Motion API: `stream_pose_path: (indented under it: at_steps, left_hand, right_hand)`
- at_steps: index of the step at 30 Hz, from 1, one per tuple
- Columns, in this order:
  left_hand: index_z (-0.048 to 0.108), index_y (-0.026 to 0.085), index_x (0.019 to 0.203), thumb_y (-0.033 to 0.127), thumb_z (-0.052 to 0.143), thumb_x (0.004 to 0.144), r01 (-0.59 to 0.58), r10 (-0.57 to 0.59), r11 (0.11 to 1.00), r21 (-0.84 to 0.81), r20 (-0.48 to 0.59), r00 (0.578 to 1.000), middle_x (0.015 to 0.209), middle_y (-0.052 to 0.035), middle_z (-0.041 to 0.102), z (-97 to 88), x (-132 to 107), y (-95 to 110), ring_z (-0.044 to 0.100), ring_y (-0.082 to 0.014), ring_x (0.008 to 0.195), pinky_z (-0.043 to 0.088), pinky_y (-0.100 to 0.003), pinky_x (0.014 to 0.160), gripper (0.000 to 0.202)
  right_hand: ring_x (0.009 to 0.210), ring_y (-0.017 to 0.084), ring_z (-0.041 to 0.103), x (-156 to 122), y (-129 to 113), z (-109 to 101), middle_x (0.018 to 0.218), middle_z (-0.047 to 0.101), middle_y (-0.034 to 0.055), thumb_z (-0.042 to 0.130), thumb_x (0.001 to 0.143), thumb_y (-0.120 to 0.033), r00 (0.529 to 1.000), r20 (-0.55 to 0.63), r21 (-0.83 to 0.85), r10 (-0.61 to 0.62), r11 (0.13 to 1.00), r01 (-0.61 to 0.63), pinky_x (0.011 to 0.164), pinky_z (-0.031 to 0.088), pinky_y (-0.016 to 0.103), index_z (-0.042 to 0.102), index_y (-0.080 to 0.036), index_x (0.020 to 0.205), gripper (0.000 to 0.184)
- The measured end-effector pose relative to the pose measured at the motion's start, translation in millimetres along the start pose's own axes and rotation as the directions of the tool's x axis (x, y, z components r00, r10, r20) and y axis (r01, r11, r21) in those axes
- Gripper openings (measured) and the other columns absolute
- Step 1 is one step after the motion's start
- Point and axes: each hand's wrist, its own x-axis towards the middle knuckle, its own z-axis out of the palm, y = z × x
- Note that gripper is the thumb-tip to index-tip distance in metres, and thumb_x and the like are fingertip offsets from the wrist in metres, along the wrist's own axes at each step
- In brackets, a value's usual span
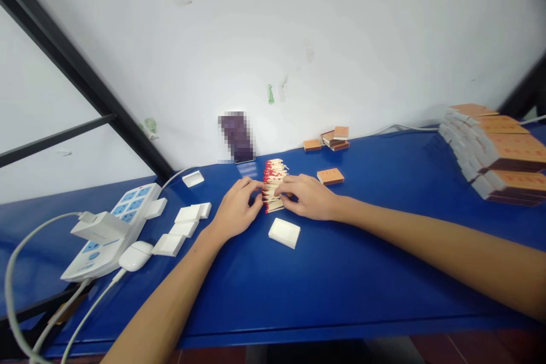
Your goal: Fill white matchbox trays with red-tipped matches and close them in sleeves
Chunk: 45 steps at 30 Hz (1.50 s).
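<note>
A long pile of wooden matches (275,173) with red heads lies on the blue table, most heads facing left. My left hand (239,207) curls against the head side, its thumb and forefinger touching the matches. From the other side, my right hand (309,196) bends its fingers over the stick ends; its fingertips are partly hidden, and it grips matches at the near part of the pile. Just in front of the pile lies a small white matchbox tray (284,232). To the right of the pile is an orange matchbox (330,176).
Several white matchbox trays (184,228) lie on the left, beside a power strip (136,205) with chargers and cables. A phone (237,136) leans on the wall. Matchboxes (335,139) sit at the back; a large matchbox stack (499,153) stands far right.
</note>
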Motion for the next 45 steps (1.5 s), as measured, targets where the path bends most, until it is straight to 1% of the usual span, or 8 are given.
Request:
stream_pose_path:
  at_steps: [5,8,14,21,25,34,40,45]
  left_hand:
    - [0.063,0.02,0.11,0.016,0.045,0.093,-0.045,0.045,0.999,-0.002,0.004,0.999,0.112,-0.0055,0.064,3.9,0.5,-7.7,0.058,-0.0206,0.102,0.046,-0.036,0.092,0.025]
    - [0.064,0.02,0.11,0.016,0.046,0.093,-0.035,0.035,0.999,0.012,0.002,0.999,0.107,-0.0047,0.067,6.8,1.0,-11.0,0.06,-0.0207,0.098,0.047,-0.037,0.09,0.025]
    - [0.065,0.02,0.107,0.016,0.049,0.092,-0.034,0.034,0.999,0.004,-0.005,0.999,0.097,-0.0047,0.069,7.3,2.1,-10.4,0.061,-0.0203,0.091,0.048,-0.036,0.084,0.023]
    - [0.066,0.022,0.108,0.017,0.05,0.092,-0.042,0.041,0.998,-0.045,-0.015,0.999,0.096,-0.0042,0.07,5.9,2.2,-6.2,0.061,-0.02,0.088,0.048,-0.035,0.082,0.023]
    - [0.066,0.021,0.106,0.019,0.052,0.091,-0.035,0.034,0.997,-0.061,-0.024,0.999,0.096,-0.0039,0.071,5.4,1.7,-4.0,0.062,-0.0198,0.088,0.048,-0.035,0.082,0.02]
    - [0.065,0.018,0.105,0.016,0.049,0.091,-0.011,0.01,0.999,-0.048,-0.034,0.999,0.095,-0.0053,0.066,5.3,1.6,-4.1,0.061,-0.0185,0.085,0.049,-0.032,0.079,0.022]
    - [0.068,0.02,0.104,0.016,0.046,0.091,-0.031,0.032,0.998,-0.046,0.017,0.999,0.1,-0.0061,0.065,5.5,1.4,-3.7,0.06,-0.0202,0.093,0.048,-0.034,0.084,0.026]
    - [0.071,0.02,0.108,0.016,0.044,0.093,-0.05,0.052,0.997,-0.064,0.04,0.998,0.096,-0.0068,0.062,5.6,0.9,-5.4,0.058,-0.0188,0.088,0.047,-0.033,0.081,0.031]
  right_hand:
    - [0.076,0.014,0.055,-0.5,-0.3,0.8,0.089,0.065,0.0028,0.052,0.085,-0.014,1.0,-0.017,0.016,-0.003,1.0,0.003,0.071,0.035,0.027,0.067,-0.019,0.097,0.02]
    - [0.077,0.015,0.056,-0.6,0.5,2.1,0.09,0.066,0.0032,0.052,0.086,-0.016,1.0,-0.028,0.0,0.006,1.0,-0.006,0.072,0.035,0.028,0.067,-0.02,0.107,0.026]
    - [0.079,0.015,0.058,0.3,-0.3,0.9,0.092,0.066,0.0037,0.052,0.088,-0.018,1.0,0.023,-0.021,0.001,1.0,0.0,0.071,0.035,0.028,0.071,-0.019,0.098,0.022]
    - [0.077,0.015,0.057,-0.4,-1.1,0.3,0.091,0.066,0.0034,0.051,0.086,-0.017,1.0,-0.007,-0.027,0.009,1.0,-0.009,0.07,0.035,0.028,0.068,-0.02,0.108,0.028]
    - [0.078,0.015,0.057,-0.3,-0.5,1.2,0.091,0.066,0.0034,0.051,0.087,-0.019,1.0,0.001,-0.048,0.002,0.999,-0.002,0.07,0.034,0.028,0.069,-0.02,0.104,0.025]
    - [0.067,0.014,0.051,1.3,-3.0,-1.1,0.084,0.065,0.0032,0.052,0.083,-0.018,0.977,-0.067,-0.165,0.202,0.964,-0.21,0.062,0.026,0.03,0.064,-0.018,0.077,0.014]
    - [0.073,0.015,0.054,0.9,-3.4,-1.5,0.089,0.067,0.0034,0.051,0.085,-0.019,0.986,-0.017,-0.148,0.166,0.975,-0.167,0.066,0.029,0.03,0.068,-0.019,0.087,0.017]
    - [0.074,0.015,0.055,0.6,-2.6,-1.1,0.091,0.067,0.0041,0.051,0.086,-0.019,0.987,-0.019,-0.147,0.157,0.976,-0.158,0.068,0.03,0.03,0.069,-0.02,0.093,0.02]
